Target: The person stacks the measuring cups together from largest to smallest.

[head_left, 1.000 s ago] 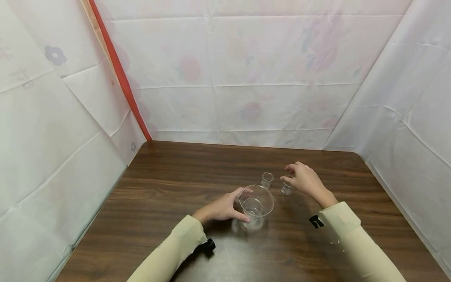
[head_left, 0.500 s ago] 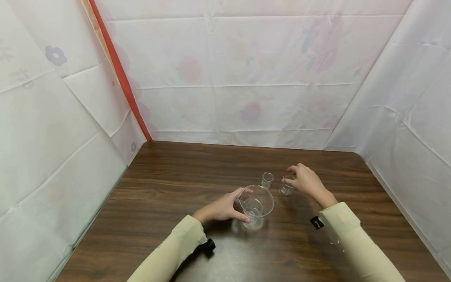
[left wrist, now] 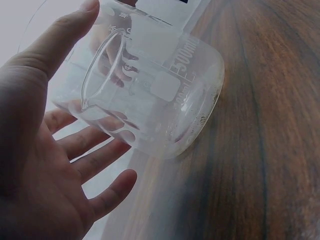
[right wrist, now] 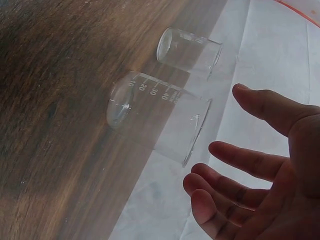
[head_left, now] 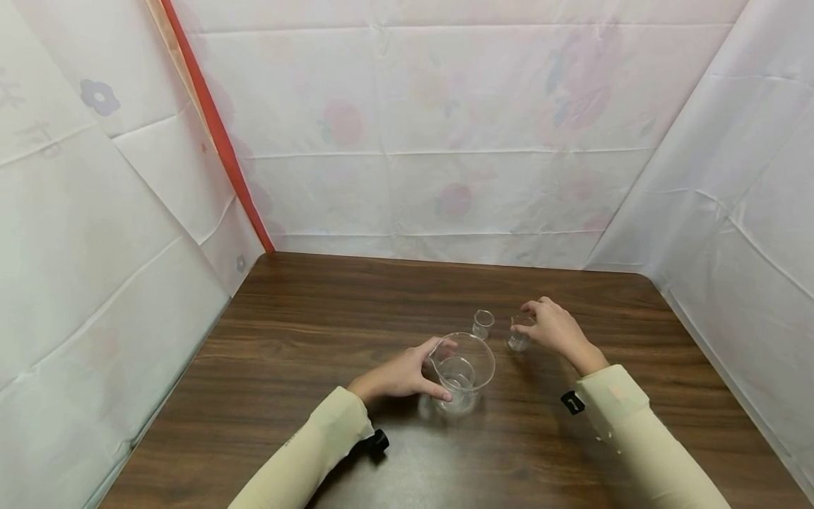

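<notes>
A large glass beaker (head_left: 467, 385) stands on the table, marked 500 ml in the left wrist view. A smaller glass rim (left wrist: 102, 70) shows inside it. My left hand (head_left: 400, 372) holds the large beaker from its left side, thumb in front and fingers behind. My right hand (head_left: 556, 329) is at a small graduated beaker (head_left: 518, 342), its thumb and fingers spread about the rim. In the right wrist view a gap shows between this small beaker (right wrist: 157, 117) and the fingertips. An even smaller beaker (head_left: 482, 324) stands to its left.
The brown wooden table (head_left: 305, 311) is enclosed by white patterned sheets (head_left: 394, 127) at the back and both sides. A red strip (head_left: 219, 134) runs down the back left corner. A black wrist device (head_left: 377, 442) sits under the left cuff.
My right hand has shifted slightly right and lower at the small graduated beaker, its fingers now nearer the rim. The left hand and the large beaker have stayed in place.
</notes>
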Demonstrator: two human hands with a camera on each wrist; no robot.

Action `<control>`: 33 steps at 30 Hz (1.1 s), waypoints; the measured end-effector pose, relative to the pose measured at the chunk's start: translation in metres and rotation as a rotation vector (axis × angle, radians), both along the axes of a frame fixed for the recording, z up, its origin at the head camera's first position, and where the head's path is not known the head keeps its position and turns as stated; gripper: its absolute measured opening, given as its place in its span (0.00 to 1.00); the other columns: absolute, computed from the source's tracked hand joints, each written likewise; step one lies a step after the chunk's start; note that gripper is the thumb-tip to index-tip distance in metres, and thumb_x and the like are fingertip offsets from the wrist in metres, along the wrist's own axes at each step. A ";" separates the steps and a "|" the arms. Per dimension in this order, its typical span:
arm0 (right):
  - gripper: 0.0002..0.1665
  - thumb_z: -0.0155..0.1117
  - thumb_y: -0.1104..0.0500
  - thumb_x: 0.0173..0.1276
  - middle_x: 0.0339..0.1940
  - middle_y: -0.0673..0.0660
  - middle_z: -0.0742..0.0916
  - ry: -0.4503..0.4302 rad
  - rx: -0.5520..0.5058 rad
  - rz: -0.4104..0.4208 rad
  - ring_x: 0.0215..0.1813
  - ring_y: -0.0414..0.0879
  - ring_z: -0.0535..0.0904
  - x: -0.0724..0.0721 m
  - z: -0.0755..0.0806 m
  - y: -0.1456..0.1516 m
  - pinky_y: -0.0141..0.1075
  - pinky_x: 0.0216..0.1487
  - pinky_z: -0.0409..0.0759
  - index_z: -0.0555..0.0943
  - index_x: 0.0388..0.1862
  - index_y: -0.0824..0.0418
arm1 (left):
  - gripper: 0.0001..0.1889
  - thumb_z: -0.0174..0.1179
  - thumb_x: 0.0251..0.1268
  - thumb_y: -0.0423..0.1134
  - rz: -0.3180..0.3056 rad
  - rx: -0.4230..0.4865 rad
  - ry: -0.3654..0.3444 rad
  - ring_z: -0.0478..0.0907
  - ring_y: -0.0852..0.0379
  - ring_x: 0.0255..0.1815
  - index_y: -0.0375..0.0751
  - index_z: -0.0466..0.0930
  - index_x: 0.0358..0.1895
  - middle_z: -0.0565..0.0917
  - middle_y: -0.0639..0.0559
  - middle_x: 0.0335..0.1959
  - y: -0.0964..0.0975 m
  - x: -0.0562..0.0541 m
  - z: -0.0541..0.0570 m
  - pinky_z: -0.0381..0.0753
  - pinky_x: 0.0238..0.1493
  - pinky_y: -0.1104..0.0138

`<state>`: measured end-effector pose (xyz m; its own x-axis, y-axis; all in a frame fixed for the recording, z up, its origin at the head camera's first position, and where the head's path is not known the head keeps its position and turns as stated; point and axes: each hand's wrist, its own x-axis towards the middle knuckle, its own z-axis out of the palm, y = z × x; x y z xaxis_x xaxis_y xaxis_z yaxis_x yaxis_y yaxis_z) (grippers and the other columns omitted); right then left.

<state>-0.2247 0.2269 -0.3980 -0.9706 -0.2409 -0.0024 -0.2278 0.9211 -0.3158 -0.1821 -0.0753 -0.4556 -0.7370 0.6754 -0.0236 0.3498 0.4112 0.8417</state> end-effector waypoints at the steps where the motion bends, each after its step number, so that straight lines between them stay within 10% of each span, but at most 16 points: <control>1: 0.30 0.68 0.48 0.64 0.48 0.66 0.81 -0.002 0.005 0.002 0.48 0.59 0.79 0.000 0.000 0.000 0.53 0.46 0.78 0.79 0.56 0.69 | 0.44 0.74 0.51 0.50 -0.001 0.000 0.000 0.76 0.58 0.61 0.53 0.60 0.71 0.75 0.55 0.66 0.000 0.000 0.000 0.76 0.58 0.67; 33: 0.31 0.68 0.49 0.64 0.48 0.71 0.86 -0.051 0.053 -0.025 0.50 0.65 0.82 -0.008 -0.010 0.002 0.56 0.47 0.79 0.79 0.54 0.74 | 0.44 0.75 0.50 0.50 -0.005 0.003 0.011 0.75 0.56 0.62 0.52 0.61 0.70 0.75 0.53 0.65 0.000 0.000 0.003 0.75 0.57 0.66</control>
